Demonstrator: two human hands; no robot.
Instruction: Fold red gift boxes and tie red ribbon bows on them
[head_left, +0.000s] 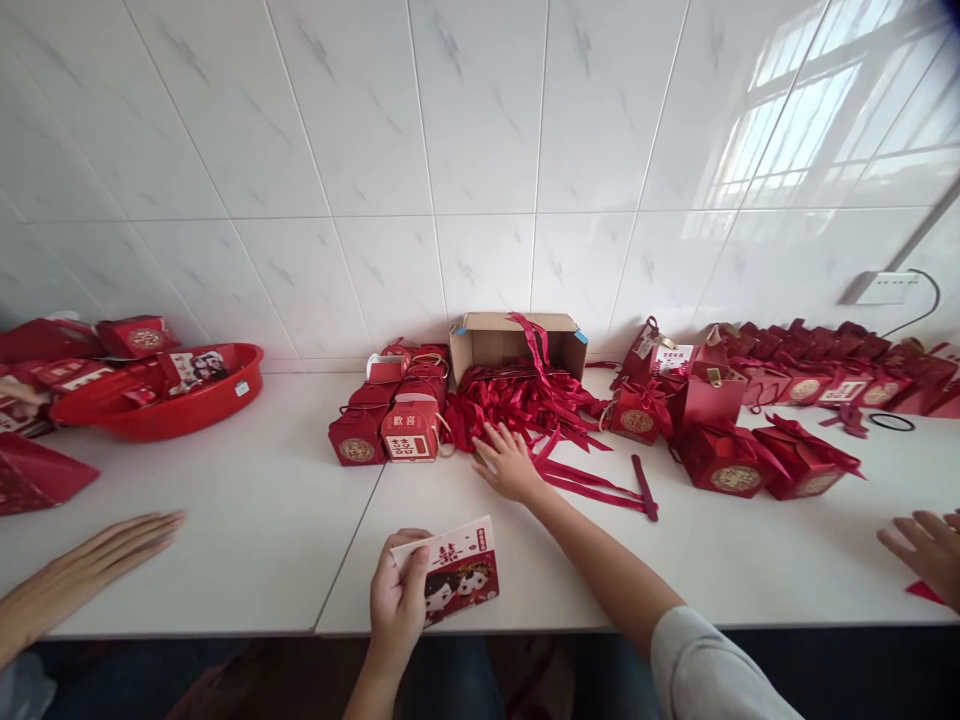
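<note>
My left hand [401, 590] is closed around a flat red-and-white printed card [461, 575] with a cartoon couple on it, thumb on the near face. It holds the card over the table's front edge. My right hand [506, 462] reaches forward, palm down with fingers apart, at the near left edge of a heap of dark red ribbons [525, 400]. Whether its fingertips touch the ribbons I cannot tell. The heap spills out of an open cardboard box [480, 345] against the wall. Loose ribbon strips [592, 487] trail to the right of my hand.
Folded red gift boxes [409, 430] stand left of the ribbons; several more boxes [731, 460] line the right side. A red basin [180, 400] sits at left. Other people's hands rest at the left [112, 560] and right [926, 550]. A black ring [892, 422] lies at right.
</note>
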